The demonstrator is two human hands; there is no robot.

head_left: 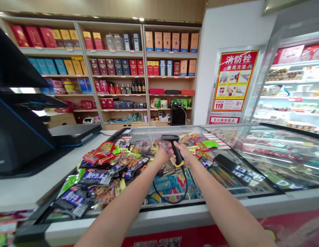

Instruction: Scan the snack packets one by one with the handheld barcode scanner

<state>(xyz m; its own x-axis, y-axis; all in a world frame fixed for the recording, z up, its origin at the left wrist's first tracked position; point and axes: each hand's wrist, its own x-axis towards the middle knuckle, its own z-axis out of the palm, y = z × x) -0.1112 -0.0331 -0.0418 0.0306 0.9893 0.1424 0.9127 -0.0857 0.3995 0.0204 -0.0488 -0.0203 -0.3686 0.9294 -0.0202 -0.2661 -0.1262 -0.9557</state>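
Note:
A black barcode scanner (179,158) with yellow trim is upright over the glass top of the chest freezer, its cord looping down in front. My right hand (184,151) is closed around its handle. Just left of it, my left hand (163,156) is closed on a small snack packet (159,143) with purple on it, partly hidden by the fingers and just under the scanner's head. A heap of snack packets (97,176), several with dark purple labels, lies to the left of my arms. Red packets (104,151) top the heap's far side.
A dark cash-register screen and stand (17,113) occupy the left counter (27,185). More packets (200,147) are spread beyond my hands. A black phone (226,163) lies on the glass at right. Shelves of boxed goods (115,67) line the back wall.

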